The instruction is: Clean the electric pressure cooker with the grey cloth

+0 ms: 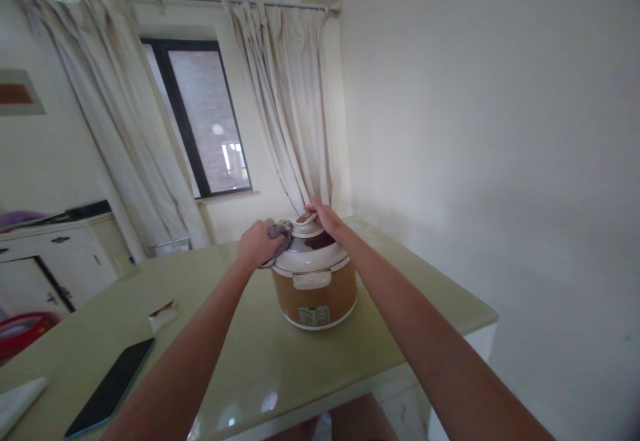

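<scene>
A rice cooker (314,287) with a tan body, a white rim and a label low on its side stands upright on the pale green table (240,361). My left hand (257,244) is closed around a grey cloth (281,229), which is pressed against the left side of the lid. Part of the cloth hangs down beside the rim. On top, my right hand (325,217) holds the lid's raised handle (306,218); some of its fingers are hidden behind it. The lid sits on the cooker.
A dark tablet (113,384) lies on the table at the left, with a small white packet (163,315) beyond it. The corner of a white object (20,401) shows at the lower left. A wall (475,161) rises along the right, and curtains (285,94) hang behind.
</scene>
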`<action>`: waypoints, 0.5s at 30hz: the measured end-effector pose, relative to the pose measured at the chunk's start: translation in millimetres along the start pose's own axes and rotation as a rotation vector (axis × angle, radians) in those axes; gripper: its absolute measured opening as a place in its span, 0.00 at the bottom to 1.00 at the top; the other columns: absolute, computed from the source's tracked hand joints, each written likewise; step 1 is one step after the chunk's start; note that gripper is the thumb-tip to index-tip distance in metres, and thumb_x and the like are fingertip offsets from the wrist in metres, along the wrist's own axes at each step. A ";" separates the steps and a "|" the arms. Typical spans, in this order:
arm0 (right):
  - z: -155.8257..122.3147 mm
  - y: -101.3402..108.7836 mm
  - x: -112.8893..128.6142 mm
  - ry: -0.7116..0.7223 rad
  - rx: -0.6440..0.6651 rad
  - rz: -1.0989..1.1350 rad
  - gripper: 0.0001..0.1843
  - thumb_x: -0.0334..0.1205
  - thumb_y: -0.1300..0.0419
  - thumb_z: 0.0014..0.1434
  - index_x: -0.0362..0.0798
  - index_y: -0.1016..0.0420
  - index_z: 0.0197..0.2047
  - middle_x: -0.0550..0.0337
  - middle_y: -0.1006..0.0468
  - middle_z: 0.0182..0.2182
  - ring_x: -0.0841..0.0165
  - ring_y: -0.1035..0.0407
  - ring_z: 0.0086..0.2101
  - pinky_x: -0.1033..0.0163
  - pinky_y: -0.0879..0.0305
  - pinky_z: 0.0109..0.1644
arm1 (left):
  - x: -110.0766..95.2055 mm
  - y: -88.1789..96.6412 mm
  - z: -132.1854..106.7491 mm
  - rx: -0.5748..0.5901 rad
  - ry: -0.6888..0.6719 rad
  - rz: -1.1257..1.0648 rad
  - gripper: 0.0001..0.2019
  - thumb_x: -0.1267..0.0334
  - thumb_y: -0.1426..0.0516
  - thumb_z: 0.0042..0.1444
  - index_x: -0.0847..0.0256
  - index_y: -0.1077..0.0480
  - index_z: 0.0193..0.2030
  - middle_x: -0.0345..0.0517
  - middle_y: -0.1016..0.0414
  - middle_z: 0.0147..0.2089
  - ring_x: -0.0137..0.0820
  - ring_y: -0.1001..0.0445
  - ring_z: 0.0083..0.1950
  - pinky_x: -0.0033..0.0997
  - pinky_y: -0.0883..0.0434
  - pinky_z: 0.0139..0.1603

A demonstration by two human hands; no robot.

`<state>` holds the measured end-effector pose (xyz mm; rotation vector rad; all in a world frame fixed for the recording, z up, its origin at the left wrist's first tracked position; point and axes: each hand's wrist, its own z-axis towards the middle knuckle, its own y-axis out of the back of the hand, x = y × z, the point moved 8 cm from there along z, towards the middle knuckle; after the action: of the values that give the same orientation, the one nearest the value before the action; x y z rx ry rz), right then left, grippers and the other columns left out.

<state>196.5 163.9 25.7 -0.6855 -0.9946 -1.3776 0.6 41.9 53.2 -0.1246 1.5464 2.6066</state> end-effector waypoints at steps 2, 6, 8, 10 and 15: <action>-0.1 0.6 1.8 0.006 0.000 0.001 0.42 0.77 0.51 0.66 0.47 0.13 0.45 0.46 0.14 0.50 0.54 0.23 0.52 0.51 0.31 0.59 | -36.0 9.0 -14.0 -0.006 -0.128 0.063 0.15 0.49 0.42 0.62 0.54 0.23 0.48 0.52 0.20 0.48 0.46 0.20 0.48 0.38 0.30 0.43; -1.6 0.8 3.1 -0.001 0.031 0.045 0.42 0.77 0.49 0.65 0.47 0.14 0.44 0.48 0.14 0.47 0.56 0.23 0.51 0.52 0.31 0.61 | -113.1 19.8 -54.5 -0.070 -0.473 0.102 0.15 0.51 0.37 0.58 0.52 0.22 0.49 0.50 0.20 0.51 0.49 0.22 0.53 0.42 0.29 0.47; -3.2 0.5 2.4 -0.026 0.059 0.053 0.42 0.78 0.49 0.64 0.47 0.14 0.45 0.49 0.14 0.43 0.56 0.22 0.49 0.53 0.31 0.60 | -133.4 20.5 -68.0 -0.108 -0.597 0.089 0.14 0.52 0.36 0.58 0.53 0.22 0.48 0.50 0.20 0.52 0.49 0.24 0.55 0.43 0.28 0.49; -5.4 -0.1 2.2 -0.046 0.092 0.057 0.43 0.78 0.49 0.64 0.46 0.14 0.45 0.50 0.14 0.41 0.56 0.22 0.48 0.53 0.30 0.59 | -133.7 19.7 -68.0 -0.121 -0.620 0.039 0.14 0.51 0.36 0.58 0.53 0.22 0.47 0.50 0.20 0.52 0.47 0.24 0.54 0.43 0.28 0.49; -10.0 -0.2 3.6 -0.049 0.111 0.083 0.41 0.74 0.50 0.67 0.46 0.13 0.47 0.50 0.14 0.42 0.56 0.21 0.47 0.51 0.30 0.59 | -80.0 15.9 -28.4 -0.117 -0.366 -0.131 0.14 0.52 0.37 0.58 0.51 0.23 0.49 0.46 0.21 0.50 0.43 0.22 0.51 0.38 0.30 0.45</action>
<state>197.7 153.4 24.3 -0.6728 -1.0623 -1.2285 78.1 5.3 63.4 0.2229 1.2198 2.4445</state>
